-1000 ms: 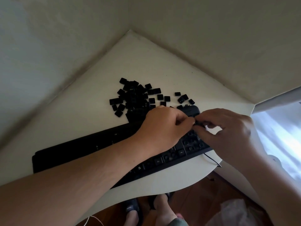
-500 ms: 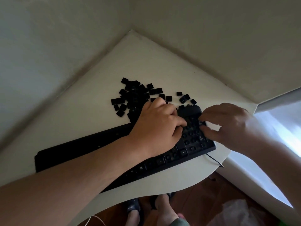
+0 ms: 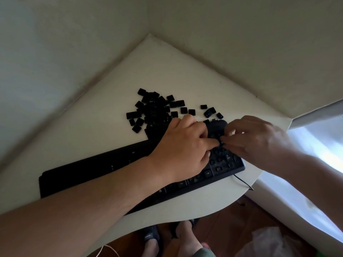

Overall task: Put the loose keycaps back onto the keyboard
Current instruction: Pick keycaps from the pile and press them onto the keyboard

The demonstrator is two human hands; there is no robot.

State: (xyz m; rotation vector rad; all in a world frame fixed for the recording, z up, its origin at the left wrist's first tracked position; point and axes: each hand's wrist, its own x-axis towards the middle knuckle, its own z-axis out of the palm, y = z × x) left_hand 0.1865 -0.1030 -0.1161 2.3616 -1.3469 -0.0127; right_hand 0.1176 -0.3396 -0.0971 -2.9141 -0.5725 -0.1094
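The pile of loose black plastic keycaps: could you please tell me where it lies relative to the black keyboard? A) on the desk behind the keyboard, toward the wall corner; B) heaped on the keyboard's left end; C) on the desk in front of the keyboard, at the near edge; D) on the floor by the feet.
A: the pile of loose black plastic keycaps lies on the white desk beyond the black keyboard, toward the corner.

I log a cream corner table. A thin black cable hangs off its right edge. Below its front edge: wooden floor, two dark slippers and a crumpled plastic bag. A white cord trails beneath it.
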